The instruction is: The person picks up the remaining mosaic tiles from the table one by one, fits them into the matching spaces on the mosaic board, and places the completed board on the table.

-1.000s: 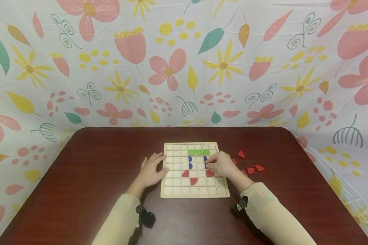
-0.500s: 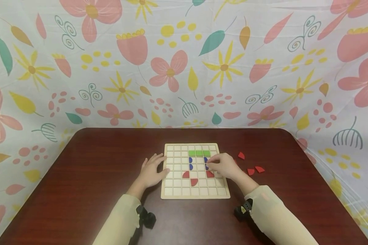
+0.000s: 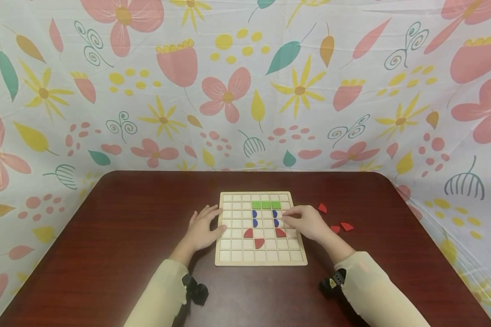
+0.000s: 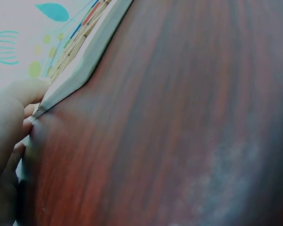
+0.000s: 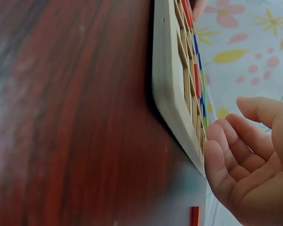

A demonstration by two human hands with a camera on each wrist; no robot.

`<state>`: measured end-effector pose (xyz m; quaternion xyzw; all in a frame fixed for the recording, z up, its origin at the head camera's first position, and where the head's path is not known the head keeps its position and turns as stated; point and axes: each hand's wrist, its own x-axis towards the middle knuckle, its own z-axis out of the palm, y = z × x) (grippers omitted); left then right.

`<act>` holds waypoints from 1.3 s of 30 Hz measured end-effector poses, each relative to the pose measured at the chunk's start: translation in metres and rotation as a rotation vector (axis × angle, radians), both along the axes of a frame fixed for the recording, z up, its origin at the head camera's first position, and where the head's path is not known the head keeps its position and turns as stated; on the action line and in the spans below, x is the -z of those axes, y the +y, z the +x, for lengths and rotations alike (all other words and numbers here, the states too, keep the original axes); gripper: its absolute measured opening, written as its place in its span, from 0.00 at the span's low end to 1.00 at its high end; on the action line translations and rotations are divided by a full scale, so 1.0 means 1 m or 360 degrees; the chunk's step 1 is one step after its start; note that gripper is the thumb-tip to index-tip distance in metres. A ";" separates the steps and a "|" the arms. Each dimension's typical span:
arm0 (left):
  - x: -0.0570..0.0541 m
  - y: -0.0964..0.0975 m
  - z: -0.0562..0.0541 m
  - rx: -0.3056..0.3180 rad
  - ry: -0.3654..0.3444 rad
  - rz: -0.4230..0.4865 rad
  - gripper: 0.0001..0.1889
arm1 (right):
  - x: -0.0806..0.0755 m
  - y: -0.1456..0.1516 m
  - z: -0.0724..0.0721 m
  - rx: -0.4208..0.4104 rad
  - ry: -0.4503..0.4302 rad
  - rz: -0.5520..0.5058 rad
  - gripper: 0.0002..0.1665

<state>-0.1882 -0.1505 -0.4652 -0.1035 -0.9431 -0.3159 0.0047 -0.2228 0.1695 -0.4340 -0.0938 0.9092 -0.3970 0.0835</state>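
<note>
A wooden grid board (image 3: 237,257) lies on the table. Green squares (image 3: 266,205) form a row near its far side, with blue half-circles (image 3: 276,223) in two columns below and red quarter-circles (image 3: 259,244) lower down. My left hand (image 3: 202,232) rests at the board's left edge, fingers extended; in the left wrist view, its thumb (image 4: 30,91) touches the rim. Over the right part of the board hovers my right hand (image 3: 308,222), just right of the blue pieces. Its fingers (image 5: 219,150) are loosely bent in the right wrist view, and no piece shows between them.
Loose red quarter-circle pieces (image 3: 346,226) lie on the dark wooden table (image 3: 139,236) right of the board, some partly hidden by the right hand and forearm. A flower-patterned cloth (image 3: 225,136) hangs behind the table.
My right hand has drawn back slightly to the right, off the right column's blue half-circles, which now show more fully. The left hand stays at the board's edge.
</note>
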 end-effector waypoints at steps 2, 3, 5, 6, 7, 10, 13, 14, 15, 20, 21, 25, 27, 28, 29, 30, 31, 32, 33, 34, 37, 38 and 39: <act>0.000 0.000 0.000 0.0000 -0.0001 0.0000 0.29 | -0.001 0.002 0.001 0.0019 -0.0052 -0.0052 0.19; 0.000 0.000 0.000 -0.0001 -0.0002 0.0001 0.29 | -0.001 0.004 0.001 0.0022 -0.0068 -0.0073 0.20; 0.000 0.000 0.000 -0.0002 -0.0004 0.0000 0.29 | -0.002 0.006 0.002 0.0020 -0.0070 -0.0096 0.21; 0.000 0.000 -0.001 -0.0003 -0.0002 -0.0002 0.29 | -0.002 0.007 0.002 0.0012 -0.0057 -0.0090 0.21; 0.000 0.000 -0.001 -0.0003 -0.0004 -0.0004 0.29 | -0.003 0.009 0.002 0.0011 -0.0044 -0.0086 0.21; 0.001 0.000 -0.001 -0.0003 -0.0002 -0.0009 0.29 | -0.004 0.013 0.002 0.0014 0.0000 -0.0056 0.20; 0.000 0.000 0.000 -0.0001 -0.0002 -0.0010 0.29 | -0.006 0.019 0.002 0.0019 0.0019 -0.0034 0.19; 0.000 0.000 0.000 -0.0001 0.0001 -0.0009 0.29 | -0.006 0.020 0.002 0.0022 0.0021 -0.0032 0.18; 0.000 0.000 0.000 -0.0001 0.0000 -0.0008 0.29 | -0.007 0.022 0.002 0.0027 0.0019 -0.0036 0.18; 0.001 0.001 -0.001 -0.0008 0.0010 -0.0009 0.29 | -0.009 0.029 0.001 0.0032 0.0028 -0.0036 0.16; 0.001 0.001 -0.001 -0.0009 0.0011 -0.0009 0.29 | -0.009 0.031 0.001 0.0037 0.0036 -0.0029 0.16; 0.001 0.001 0.000 -0.0009 0.0021 -0.0009 0.29 | -0.009 0.038 0.001 0.0049 0.0085 0.0021 0.17; 0.001 0.001 0.000 -0.0008 0.0021 -0.0014 0.29 | -0.009 0.041 0.001 0.0059 0.0100 0.0030 0.18; 0.001 0.001 0.000 -0.0009 0.0022 -0.0015 0.29 | -0.009 0.043 0.001 0.0060 0.0100 0.0030 0.19; 0.002 0.001 0.000 -0.0010 0.0023 -0.0016 0.29 | -0.010 0.045 0.001 0.0066 0.0095 0.0023 0.19; 0.002 0.001 0.000 -0.0011 0.0024 -0.0016 0.29 | -0.010 0.046 0.001 0.0073 0.0089 0.0017 0.20; 0.002 0.001 0.000 -0.0011 0.0026 -0.0013 0.29 | -0.011 0.048 0.001 0.0078 0.0083 0.0010 0.21; 0.001 0.001 0.000 -0.0011 0.0026 -0.0016 0.29 | -0.012 0.050 0.001 0.0079 0.0078 0.0005 0.22; 0.001 0.001 0.000 -0.0011 0.0030 -0.0016 0.29 | -0.013 0.052 0.000 0.0082 0.0074 -0.0003 0.22; 0.001 0.001 0.000 -0.0010 0.0031 -0.0016 0.29 | -0.013 0.053 0.000 0.0085 0.0080 -0.0001 0.22; 0.001 0.001 0.000 -0.0009 0.0035 -0.0022 0.29 | -0.015 0.057 0.000 0.0092 0.0126 0.0027 0.21; 0.001 0.001 0.000 -0.0007 0.0035 -0.0022 0.29 | -0.016 0.058 0.000 0.0097 0.0140 0.0041 0.21; 0.001 0.001 0.000 -0.0006 0.0033 -0.0019 0.29 | -0.016 0.059 0.000 0.0103 0.0149 0.0052 0.21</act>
